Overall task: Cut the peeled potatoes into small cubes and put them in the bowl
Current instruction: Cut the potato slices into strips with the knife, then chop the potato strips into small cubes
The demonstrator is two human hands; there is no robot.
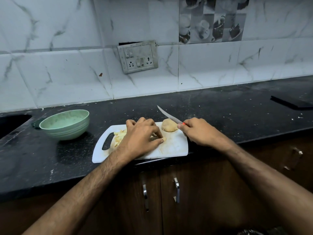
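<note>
A white cutting board (pixel 172 148) lies on the black counter. A peeled potato half (pixel 169 127) sits at the board's far right. My left hand (pixel 142 136) rests palm-down on the board and pinches a small potato piece (pixel 164 139) with thumb and fingertips. Cut potato cubes (pixel 119 136) lie in a pile left of that hand, partly hidden by it. My right hand (pixel 198 131) grips a knife (pixel 167 114) by its orange handle, the blade raised and pointing up-left over the potato half. A green bowl (pixel 66 124) stands to the left of the board.
A sink opening (pixel 11 122) cuts into the counter at far left. A black flat object (pixel 291 102) lies at the far right. A switch and socket plate (pixel 138 56) hangs on the tiled wall. Cabinet doors with metal handles (pixel 176 189) are below the counter edge.
</note>
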